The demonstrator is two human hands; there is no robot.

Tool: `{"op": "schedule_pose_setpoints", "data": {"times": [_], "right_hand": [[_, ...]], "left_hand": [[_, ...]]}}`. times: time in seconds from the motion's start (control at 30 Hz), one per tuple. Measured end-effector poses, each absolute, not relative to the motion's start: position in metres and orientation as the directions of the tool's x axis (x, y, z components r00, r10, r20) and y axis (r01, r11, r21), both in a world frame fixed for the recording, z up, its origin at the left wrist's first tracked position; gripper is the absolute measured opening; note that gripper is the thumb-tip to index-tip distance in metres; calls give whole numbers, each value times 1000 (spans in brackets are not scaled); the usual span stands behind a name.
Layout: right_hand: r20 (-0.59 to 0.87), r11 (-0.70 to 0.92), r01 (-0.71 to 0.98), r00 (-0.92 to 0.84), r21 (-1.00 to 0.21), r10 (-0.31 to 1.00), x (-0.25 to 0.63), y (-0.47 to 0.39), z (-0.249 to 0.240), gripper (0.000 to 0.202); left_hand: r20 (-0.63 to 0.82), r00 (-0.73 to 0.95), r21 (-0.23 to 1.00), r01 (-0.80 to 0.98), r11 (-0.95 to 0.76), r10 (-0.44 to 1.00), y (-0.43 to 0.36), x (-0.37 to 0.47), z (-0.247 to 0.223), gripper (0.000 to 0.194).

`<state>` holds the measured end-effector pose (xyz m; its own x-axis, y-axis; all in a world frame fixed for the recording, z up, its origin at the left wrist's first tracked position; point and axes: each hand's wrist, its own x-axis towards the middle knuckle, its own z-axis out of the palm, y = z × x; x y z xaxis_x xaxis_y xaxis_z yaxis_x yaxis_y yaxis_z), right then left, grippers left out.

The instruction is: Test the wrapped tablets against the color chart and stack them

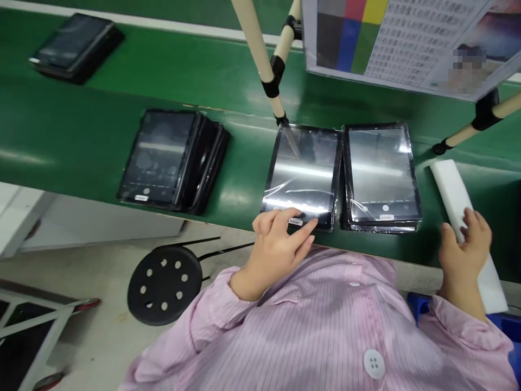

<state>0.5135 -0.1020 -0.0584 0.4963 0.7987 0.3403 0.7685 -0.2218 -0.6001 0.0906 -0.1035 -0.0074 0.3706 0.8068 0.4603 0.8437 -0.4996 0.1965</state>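
Note:
My left hand (pixel 280 239) reaches over the lower edge of a film-covered tablet (pixel 303 168). Its index finger is stretched out onto the screen near a small round icon, while the other fingers are partly bent. Beside that tablet, on the right, a stack of tablets (pixel 380 168) lies with its top screen lit grey and a white round button showing. My right hand (pixel 468 239) has its fingers apart over a long white foam strip (pixel 451 187); whether it touches the strip I cannot tell. Nothing is held in either hand.
More stacked tablets (pixel 163 152) lie left on the green bench (pixel 244 184), others (pixel 75 43) farther back. Beige pipe legs (pixel 254 41) stand behind, under a printed test chart (pixel 407 43). Below are a black stool (pixel 165 285) and a metal-framed cart (pixel 44 331).

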Motion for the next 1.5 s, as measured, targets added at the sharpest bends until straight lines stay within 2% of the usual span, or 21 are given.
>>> {"op": "schedule_pose_setpoints", "data": {"times": [0.13,0.27,0.3,0.37,0.43,0.47,0.57,0.63,0.7,0.8,0.83,0.93,1.0,1.07,1.13,1.2,1.3,1.4,1.5], "right_hand": [[161,-145,523,496,-840,853,475,-76,-49,68],[-49,-184,255,458,-949,887,454,-55,-42,67],[-92,-198,205,434,-959,896,451,-52,-41,68],[-142,-209,130,397,-969,907,448,-49,-40,73],[-158,-211,100,379,-972,912,446,-48,-39,77],[-159,-210,97,379,-973,912,445,-48,-40,79],[-160,-212,99,382,-972,910,442,-47,-40,88],[-159,-211,99,382,-972,910,441,-47,-40,90],[-158,-216,109,392,-970,906,443,-48,-38,87],[-138,-229,174,422,-958,896,448,-49,-34,81],[-125,-229,200,429,-953,895,450,-49,-32,79],[-61,-204,262,467,-943,882,448,-49,-26,76],[20,-173,339,498,-925,867,440,-47,-19,73],[138,-114,463,476,-879,869,426,-43,-9,65],[231,-24,570,371,-821,900,407,-38,2,52],[243,60,606,226,-794,943,386,-34,13,43],[226,184,578,1,-795,974,356,-34,25,40],[270,314,420,-164,-851,949,333,-41,34,51],[360,371,152,-92,-916,928,317,-50,43,58]], "left_hand": [[444,376,172,855,-489,813,-102,93,-13,28],[448,351,196,859,-474,822,-101,83,-19,36],[459,315,232,860,-455,830,-100,76,-22,45],[439,225,338,856,-392,870,-92,57,-29,76],[324,148,465,835,-294,934,-80,35,-37,107],[239,121,521,821,-233,963,-74,25,-41,115],[-4,54,621,783,-39,999,-57,5,-46,125],[-91,-1,678,732,62,996,-52,0,-45,129],[-148,-72,773,614,161,986,-50,0,-40,129],[-258,-165,911,285,297,952,-48,1,-30,123],[-296,-188,932,156,326,937,-46,2,-25,114],[-383,-210,923,-125,364,899,-35,9,-13,72],[-418,-188,901,-208,380,889,-26,16,-6,57],[-442,-160,883,-252,396,883,-20,24,1,57],[-450,-136,872,-278,402,883,-20,31,8,63],[-441,-114,869,-300,393,890,-24,33,16,65],[-401,-153,884,-324,337,903,-36,30,33,64],[-341,-175,903,-335,270,924,-48,29,52,68],[-219,-102,916,-363,169,970,-51,39,64,64]]}}
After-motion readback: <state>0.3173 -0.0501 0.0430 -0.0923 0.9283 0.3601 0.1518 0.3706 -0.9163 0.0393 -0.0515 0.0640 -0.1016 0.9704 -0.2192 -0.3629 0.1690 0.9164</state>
